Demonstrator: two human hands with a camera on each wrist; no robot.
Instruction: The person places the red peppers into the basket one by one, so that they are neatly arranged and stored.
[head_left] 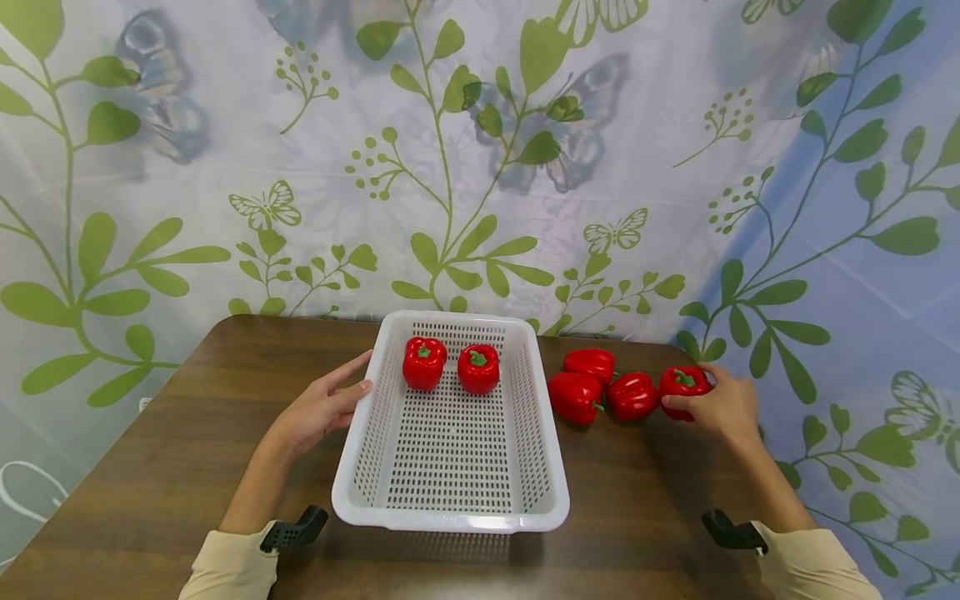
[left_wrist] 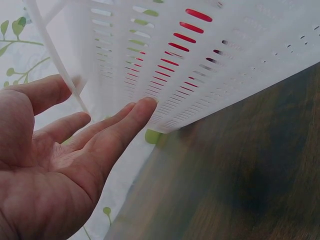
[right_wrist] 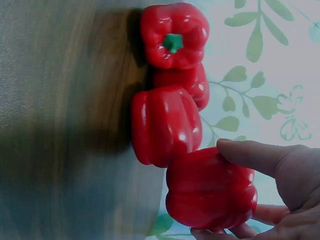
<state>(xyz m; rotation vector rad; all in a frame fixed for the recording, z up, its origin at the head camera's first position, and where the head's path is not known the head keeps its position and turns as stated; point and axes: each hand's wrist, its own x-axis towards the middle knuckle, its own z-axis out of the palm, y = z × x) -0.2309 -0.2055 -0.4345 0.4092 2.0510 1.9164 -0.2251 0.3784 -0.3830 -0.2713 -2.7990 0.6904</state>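
A white plastic basket (head_left: 453, 450) with slotted walls stands in the middle of the table. Upright inside its far end are two red bell peppers with green stems, a left one (head_left: 423, 364) and a right one (head_left: 478, 369). My left hand (head_left: 322, 408) is at the basket's left side, thumb at the rim. Its fingers (left_wrist: 117, 132) extend nearly straight along the outer wall. On the far right, my right hand (head_left: 723, 404) grips another red bell pepper (right_wrist: 210, 187) between thumb and fingers. Its green stem points up in the head view.
Three more red bell peppers lie in a cluster between basket and right hand: a back one (head_left: 589, 364), a front one (head_left: 576, 398) and one on the right (head_left: 632, 396). A leaf-patterned cloth (head_left: 315, 225) hangs behind the brown table (head_left: 187, 467).
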